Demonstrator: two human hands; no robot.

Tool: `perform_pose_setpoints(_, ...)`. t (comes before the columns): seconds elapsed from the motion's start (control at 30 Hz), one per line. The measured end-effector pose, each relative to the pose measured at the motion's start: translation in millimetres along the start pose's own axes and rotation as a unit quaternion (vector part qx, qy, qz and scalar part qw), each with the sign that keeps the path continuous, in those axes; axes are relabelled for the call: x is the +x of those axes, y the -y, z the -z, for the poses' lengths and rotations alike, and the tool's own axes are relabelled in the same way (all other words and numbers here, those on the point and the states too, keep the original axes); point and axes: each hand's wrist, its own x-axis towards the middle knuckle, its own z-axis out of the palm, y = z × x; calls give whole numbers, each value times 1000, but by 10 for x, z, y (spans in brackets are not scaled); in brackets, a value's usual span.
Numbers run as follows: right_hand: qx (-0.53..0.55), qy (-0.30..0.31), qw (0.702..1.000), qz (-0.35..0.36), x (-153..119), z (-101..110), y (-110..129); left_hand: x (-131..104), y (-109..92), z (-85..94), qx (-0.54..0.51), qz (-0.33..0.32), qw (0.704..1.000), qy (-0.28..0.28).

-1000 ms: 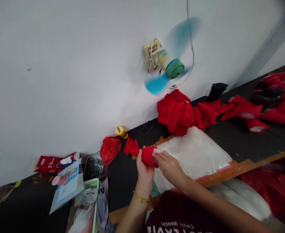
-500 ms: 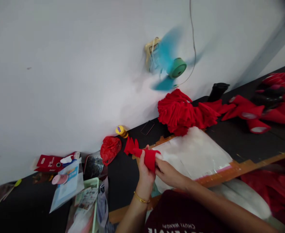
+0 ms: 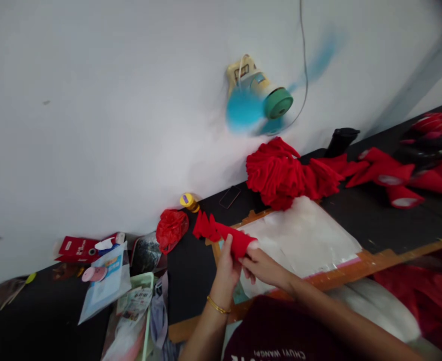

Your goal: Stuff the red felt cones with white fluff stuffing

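Head view: a red cone (image 3: 239, 242) is clasped over the counter (image 3: 189, 281) by the left hand (image 3: 230, 264) and, near its white end (image 3: 253, 245), the right hand (image 3: 263, 264). Room is left at eight o'clock, to the taped edge (image 3: 185, 329); the cone is tilted more toward ten than earlier.

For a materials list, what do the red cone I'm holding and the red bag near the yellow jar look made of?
Cone: seems matte cloth, perhaps felt, since it shows no shine. Bag: likely thin, glossy plastic, judging by its crinkles and glints.
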Motion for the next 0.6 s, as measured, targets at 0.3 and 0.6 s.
perform_pose_setpoints(0.3,-378,-105,896,207,-48,-18,-164,105,-89,-35,-55,19,994,-90)
perform_pose_setpoints(0.6,-368,-138,889,234,-253,86,-73,72,-96,-29,-89,31,993,-68)
